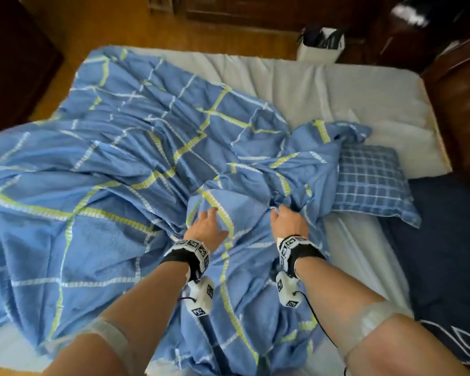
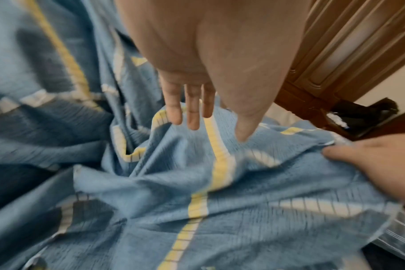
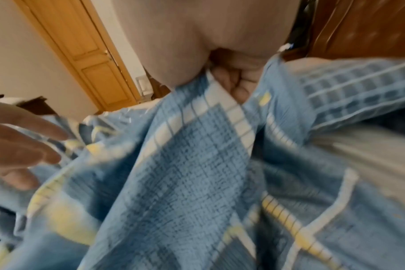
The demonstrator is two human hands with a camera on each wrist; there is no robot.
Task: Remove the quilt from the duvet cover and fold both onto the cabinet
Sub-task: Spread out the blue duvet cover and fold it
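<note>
A blue duvet cover (image 1: 114, 164) with yellow and white lines lies crumpled across the bed. A white quilt (image 1: 337, 90) lies spread at the far side, partly under the cover. My left hand (image 1: 208, 226) hovers over or rests on a raised fold near the middle, fingers (image 2: 192, 109) straight. My right hand (image 1: 286, 217) grips a bunch of the cover, fingers (image 3: 234, 82) curled around the cloth. The duvet cover (image 2: 220, 173) fills the left wrist view, and the duvet cover (image 3: 185, 173) hangs from my fist in the right wrist view.
A checked blue pillow (image 1: 372, 183) lies right of my right hand on a dark blue sheet (image 1: 445, 240). Dark wooden furniture (image 1: 461, 99) stands at the far right. A white bag (image 1: 320, 47) sits beyond the bed on the wooden floor (image 1: 73, 39).
</note>
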